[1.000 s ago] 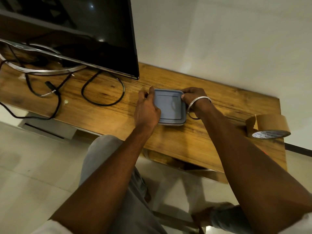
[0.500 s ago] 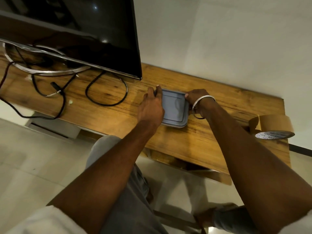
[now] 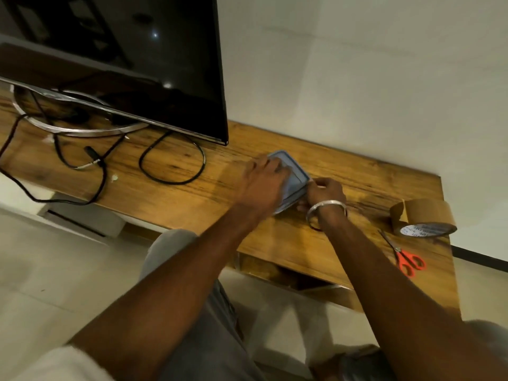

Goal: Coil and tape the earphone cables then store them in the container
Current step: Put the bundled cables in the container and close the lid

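So, container [image 3: 292, 200]: long axis far-left to near-right, between hands
left hand [image 3: 264, 182]: flat on lid [image 3: 296, 173]
right hand [image 3: 325, 189]: pinches near-right rim

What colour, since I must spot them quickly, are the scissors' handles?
Orange-red; the scissors lie beside the tape roll, clearest in the head view.

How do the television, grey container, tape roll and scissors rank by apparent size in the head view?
Largest: television, by far.
Next: grey container, partly hidden under the left hand, and tape roll look alike, so unranked.
Smallest: scissors.
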